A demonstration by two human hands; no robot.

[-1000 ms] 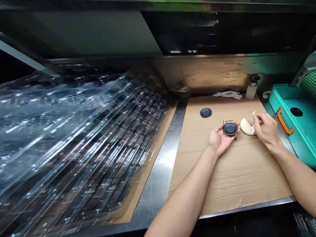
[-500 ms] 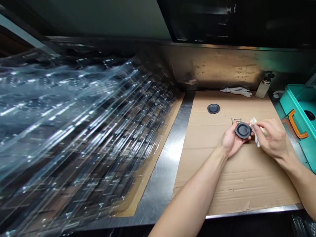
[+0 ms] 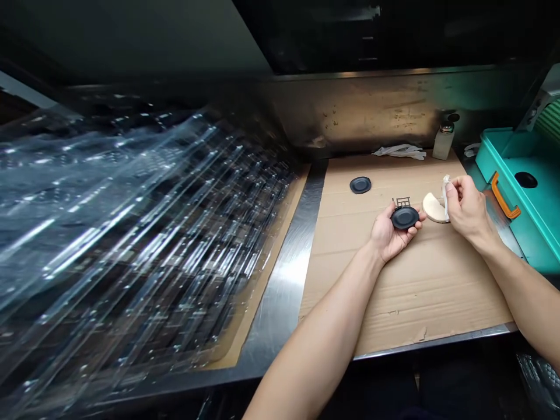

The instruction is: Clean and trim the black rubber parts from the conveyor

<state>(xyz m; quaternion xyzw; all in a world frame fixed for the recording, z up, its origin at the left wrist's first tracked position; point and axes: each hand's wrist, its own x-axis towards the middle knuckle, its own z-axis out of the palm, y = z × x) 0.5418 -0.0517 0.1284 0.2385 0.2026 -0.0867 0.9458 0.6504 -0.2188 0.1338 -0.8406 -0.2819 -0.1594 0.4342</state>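
Observation:
My left hand [image 3: 389, 234] holds a black oval part [image 3: 405, 217] by its edges, its recessed face upward, above the cardboard sheet [image 3: 376, 280]. Pinched in the fingers of my right hand [image 3: 469, 204] is a white cloth [image 3: 445, 192], raised a little to the right of the part. A round cream pad [image 3: 433, 207] lies on the cardboard between the hands, partly covered by the cloth and right hand. Another black oval part [image 3: 360, 185] rests on the cardboard farther back, to the left.
Stacked clear plastic trays [image 3: 144, 251] fill the left side. White gloves [image 3: 400, 151] and a bottle [image 3: 443, 141] stand near the metal back wall. On the right is a teal bin [image 3: 499, 160] with an orange handle [image 3: 503, 198] and a black part [image 3: 525, 179] inside.
My right hand with the cloth has moved up and away from the black part, and the cream pad now shows. The view has shifted, so the whole scene sits farther left.

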